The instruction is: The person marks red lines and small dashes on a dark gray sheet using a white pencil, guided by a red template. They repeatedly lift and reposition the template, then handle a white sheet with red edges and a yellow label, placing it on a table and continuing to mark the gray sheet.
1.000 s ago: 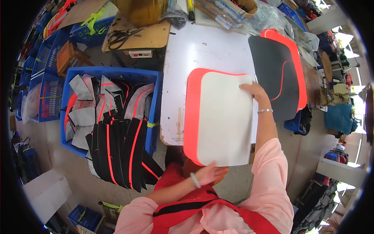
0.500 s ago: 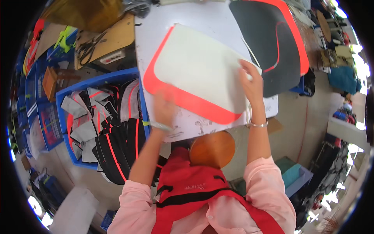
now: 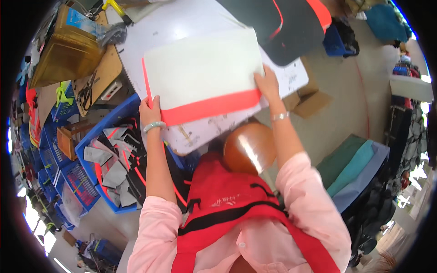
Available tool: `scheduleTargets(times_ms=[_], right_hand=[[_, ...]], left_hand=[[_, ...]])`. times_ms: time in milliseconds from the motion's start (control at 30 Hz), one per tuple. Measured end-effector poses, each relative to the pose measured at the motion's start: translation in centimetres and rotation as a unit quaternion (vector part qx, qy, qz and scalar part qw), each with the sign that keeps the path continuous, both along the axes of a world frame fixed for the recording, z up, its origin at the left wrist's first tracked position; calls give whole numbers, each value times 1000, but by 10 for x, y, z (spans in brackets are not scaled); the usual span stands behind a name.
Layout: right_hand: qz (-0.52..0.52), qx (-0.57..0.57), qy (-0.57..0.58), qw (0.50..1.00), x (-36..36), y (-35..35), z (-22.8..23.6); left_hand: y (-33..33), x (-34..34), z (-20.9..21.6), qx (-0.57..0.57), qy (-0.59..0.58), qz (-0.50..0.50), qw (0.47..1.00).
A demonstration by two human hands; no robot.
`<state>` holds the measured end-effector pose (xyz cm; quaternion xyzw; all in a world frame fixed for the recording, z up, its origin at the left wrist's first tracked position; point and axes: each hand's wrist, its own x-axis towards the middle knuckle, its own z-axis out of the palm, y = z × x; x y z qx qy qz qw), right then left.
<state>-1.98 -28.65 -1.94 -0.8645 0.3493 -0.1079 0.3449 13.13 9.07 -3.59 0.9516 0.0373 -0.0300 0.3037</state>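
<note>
A flat off-white panel (image 3: pixel 205 66) lies over a wider coral-red piece (image 3: pixel 211 106), whose band shows along the near side and as a thin strip on the left. My left hand (image 3: pixel 151 111) pinches the near left corner, with the thumb on top. At the right edge, my right hand (image 3: pixel 267 84) closes on the panel, thumb up and the other fingers partly hidden. Beneath it all is a white table (image 3: pixel 186 136) with dark marks. A dark grey panel with a coral-red edge (image 3: pixel 287 38) lies at the far right of the table.
A blue crate (image 3: pixel 116 210) full of grey, black and coral strips stands at my left. A round wooden stool (image 3: pixel 248 146) sits under the near edge. Cardboard (image 3: pixel 314 102) is on the floor to the right. A yellow-handled tool (image 3: pixel 116 9) lies at the back left.
The off-white panel and its coral-red piece have turned to lie straighter before me. My left hand, blurred before, now grips the corner. The whole view has shifted.
</note>
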Motion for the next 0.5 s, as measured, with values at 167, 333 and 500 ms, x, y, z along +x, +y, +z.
scheduleTargets(times_ms=[167,333,500], right_hand=[[10,67,16,998,16,-15,15],[20,31,20,999,20,-20,2],[9,22,45,999,32,-41,10]], left_hand=[[14,-21,0,0,20,1,1000],[8,-39,24,64,-25,-51,996],[3,-55,17,17,-12,-49,999]])
